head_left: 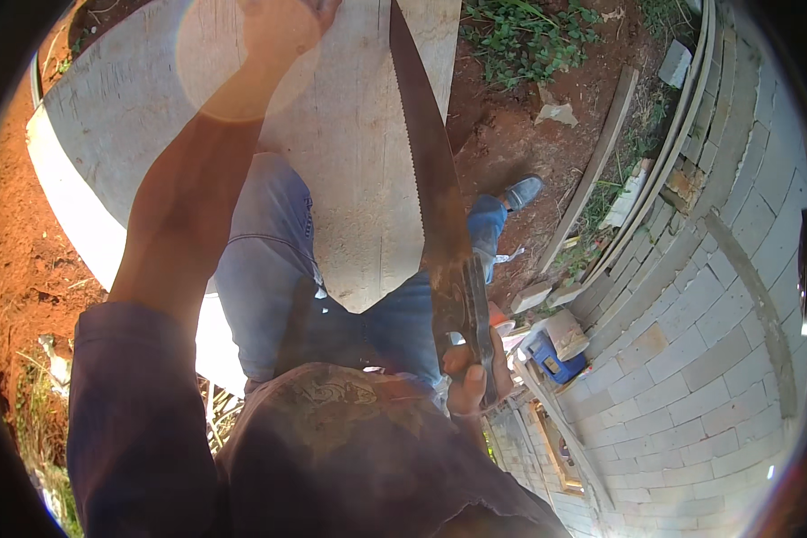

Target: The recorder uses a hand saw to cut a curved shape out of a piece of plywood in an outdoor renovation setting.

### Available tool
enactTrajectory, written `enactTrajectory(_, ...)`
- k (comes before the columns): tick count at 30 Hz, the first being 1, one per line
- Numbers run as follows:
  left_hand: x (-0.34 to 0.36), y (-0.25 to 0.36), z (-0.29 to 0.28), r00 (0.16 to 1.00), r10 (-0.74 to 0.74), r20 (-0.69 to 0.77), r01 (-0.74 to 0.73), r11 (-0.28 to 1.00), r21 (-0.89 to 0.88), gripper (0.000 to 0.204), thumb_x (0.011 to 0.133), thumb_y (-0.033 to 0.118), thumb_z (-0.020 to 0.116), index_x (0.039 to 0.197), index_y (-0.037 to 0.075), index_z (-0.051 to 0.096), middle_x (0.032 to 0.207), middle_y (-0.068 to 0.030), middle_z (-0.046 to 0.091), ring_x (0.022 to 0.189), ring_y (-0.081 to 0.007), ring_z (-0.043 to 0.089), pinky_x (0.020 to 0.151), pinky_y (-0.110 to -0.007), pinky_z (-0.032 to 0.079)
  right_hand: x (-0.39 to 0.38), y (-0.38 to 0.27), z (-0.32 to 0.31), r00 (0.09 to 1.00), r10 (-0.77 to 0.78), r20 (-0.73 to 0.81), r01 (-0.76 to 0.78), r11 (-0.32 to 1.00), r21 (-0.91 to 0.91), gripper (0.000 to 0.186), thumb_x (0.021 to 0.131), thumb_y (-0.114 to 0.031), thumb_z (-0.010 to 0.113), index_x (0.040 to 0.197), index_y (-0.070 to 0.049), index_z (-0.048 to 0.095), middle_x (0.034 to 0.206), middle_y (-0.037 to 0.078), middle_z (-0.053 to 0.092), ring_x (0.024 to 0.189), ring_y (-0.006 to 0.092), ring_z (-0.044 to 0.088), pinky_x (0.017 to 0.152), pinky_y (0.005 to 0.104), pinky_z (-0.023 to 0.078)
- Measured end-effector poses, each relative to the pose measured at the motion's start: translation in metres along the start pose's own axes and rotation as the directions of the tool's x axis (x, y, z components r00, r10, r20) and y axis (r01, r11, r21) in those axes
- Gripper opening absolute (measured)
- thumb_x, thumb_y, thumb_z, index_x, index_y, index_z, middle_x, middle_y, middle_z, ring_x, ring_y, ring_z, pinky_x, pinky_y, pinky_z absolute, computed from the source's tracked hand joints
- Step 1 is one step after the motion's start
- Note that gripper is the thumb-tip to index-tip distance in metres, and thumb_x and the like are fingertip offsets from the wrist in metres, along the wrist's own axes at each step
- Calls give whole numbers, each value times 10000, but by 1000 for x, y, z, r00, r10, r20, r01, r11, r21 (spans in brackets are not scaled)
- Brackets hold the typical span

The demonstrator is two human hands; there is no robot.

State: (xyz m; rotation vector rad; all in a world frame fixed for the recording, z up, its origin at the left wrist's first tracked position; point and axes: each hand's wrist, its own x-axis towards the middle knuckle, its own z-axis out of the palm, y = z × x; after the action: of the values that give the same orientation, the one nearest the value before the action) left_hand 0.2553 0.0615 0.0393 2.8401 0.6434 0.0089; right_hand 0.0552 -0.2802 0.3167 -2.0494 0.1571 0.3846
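My left hand (287, 25) is on a pale plywood board (350, 152) at the top, its fingers partly cut off by the frame edge and washed by glare. The board lies across my bent left leg in jeans (269, 224). A long hand saw (430, 179) stands along the board's right side, teeth facing left, blade tip at the top. My right hand (475, 377) grips its handle low in the view, beside my right thigh.
Red soil (45, 251) with plants (529, 40) surrounds me. Loose wooden planks (592, 161) lie beside a grey block wall (708, 359) curving along the right. A blue container (554, 356) sits behind the saw handle. My shoed foot (524, 191) is on the dirt.
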Motion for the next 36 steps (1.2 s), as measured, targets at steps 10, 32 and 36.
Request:
enactTrajectory(10, -9, 28, 5, 996, 21, 89, -14, 997, -70, 777, 967, 494, 462, 1575, 124, 151, 1639, -47, 189, 1509, -367, 103, 1171, -641, 108, 169, 26, 108, 997, -69, -30, 72, 993, 98, 465, 978, -268, 565, 1316, 51, 565, 714, 20, 587, 583, 80, 527, 543, 253, 438)
enactTrajectory(32, 3, 4, 4, 999, 1, -32, -2, 999, -35, 756, 950, 456, 512, 1554, 111, 217, 1617, -67, 245, 1497, -387, 136, 1154, -660, 136, 15, 9, 16, 996, -92, -8, 92, 995, 41, 538, 967, -274, 525, 1302, 147, 513, 814, 149, 692, 638, 139, 631, 663, 277, 546)
enactTrajectory(36, 11, 22, 6, 999, 27, -30, -29, 997, -70, 751, 953, 458, 506, 1555, 114, 218, 1616, -70, 249, 1497, -387, 138, 1157, -657, 131, 168, 52, 124, 973, -221, -58, 221, 975, -6, 410, 960, -214, 584, 1285, 37, 576, 707, 18, 560, 594, 75, 503, 542, 249, 426)
